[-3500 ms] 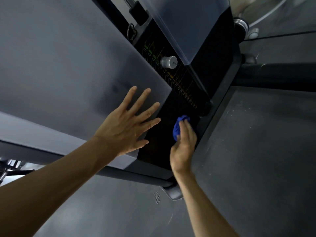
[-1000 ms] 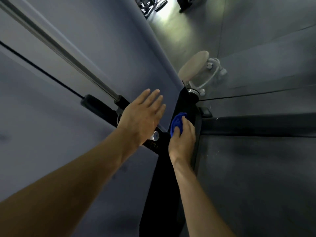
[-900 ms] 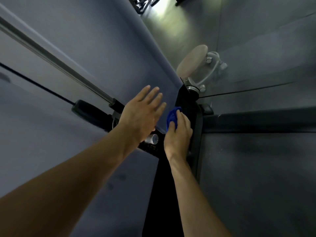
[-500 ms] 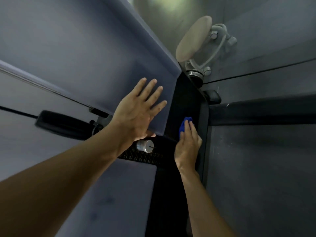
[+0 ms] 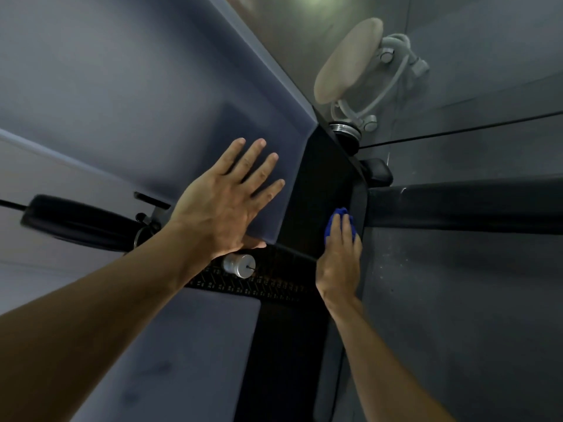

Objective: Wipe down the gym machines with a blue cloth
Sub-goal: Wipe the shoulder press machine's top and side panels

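My right hand [image 5: 339, 254] presses a small bunched blue cloth [image 5: 338, 219] against the black side frame [image 5: 323, 190] of a weight-stack gym machine. Only the cloth's top edge shows past my fingers. My left hand [image 5: 228, 202] lies flat, fingers spread, on the machine's grey shroud panel [image 5: 152, 102]. Below it sits the silver selector pin [image 5: 239, 264] in the numbered black weight stack [image 5: 268, 284].
A beige padded seat [image 5: 347, 59] on a pale metal bracket stands beyond the machine at the upper right. A black handle [image 5: 79, 223] hangs at the left. A black frame bar [image 5: 472, 205] crosses the dark floor [image 5: 457, 300] on the right.
My right hand with the cloth has slid down the black frame over the last second. My view has tilted, and my left hand has stayed flat on the grey panel.
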The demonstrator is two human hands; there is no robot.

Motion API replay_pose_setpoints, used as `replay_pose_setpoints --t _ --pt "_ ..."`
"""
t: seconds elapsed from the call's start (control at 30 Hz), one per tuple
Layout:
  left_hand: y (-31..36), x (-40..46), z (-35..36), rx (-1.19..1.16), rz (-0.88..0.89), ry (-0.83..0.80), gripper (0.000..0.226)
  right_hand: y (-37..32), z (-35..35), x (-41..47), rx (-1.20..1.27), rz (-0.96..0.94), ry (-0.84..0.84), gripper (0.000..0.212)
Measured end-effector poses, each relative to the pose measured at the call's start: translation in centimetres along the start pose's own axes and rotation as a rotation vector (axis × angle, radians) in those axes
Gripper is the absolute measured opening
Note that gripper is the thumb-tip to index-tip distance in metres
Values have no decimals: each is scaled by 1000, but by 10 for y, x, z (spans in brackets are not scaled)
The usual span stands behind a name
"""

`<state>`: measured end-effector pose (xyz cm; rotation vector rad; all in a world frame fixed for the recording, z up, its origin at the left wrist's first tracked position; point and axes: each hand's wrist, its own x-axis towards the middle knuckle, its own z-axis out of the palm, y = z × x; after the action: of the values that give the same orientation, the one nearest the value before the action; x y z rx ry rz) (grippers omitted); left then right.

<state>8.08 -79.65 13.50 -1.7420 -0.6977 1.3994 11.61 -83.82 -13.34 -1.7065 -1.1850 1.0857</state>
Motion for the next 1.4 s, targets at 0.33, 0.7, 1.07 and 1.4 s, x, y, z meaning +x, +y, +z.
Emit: replay_pose_setpoints --t 0.33,0.7,1.07,1.4 --pt "2 0 1 -30 0 -14 101 -56 -10 -13 189 -332 141 85" --pt "0 5 -11 -142 -53 -49 111 -100 -30 3 376 -401 217 70" --pt "-14 17 -6 -183 42 -49 120 -59 -22 42 298 -203 171 80" --pt "-13 18 -3 -211 69 -41 120 -23 -24 89 266 -53 102 77"
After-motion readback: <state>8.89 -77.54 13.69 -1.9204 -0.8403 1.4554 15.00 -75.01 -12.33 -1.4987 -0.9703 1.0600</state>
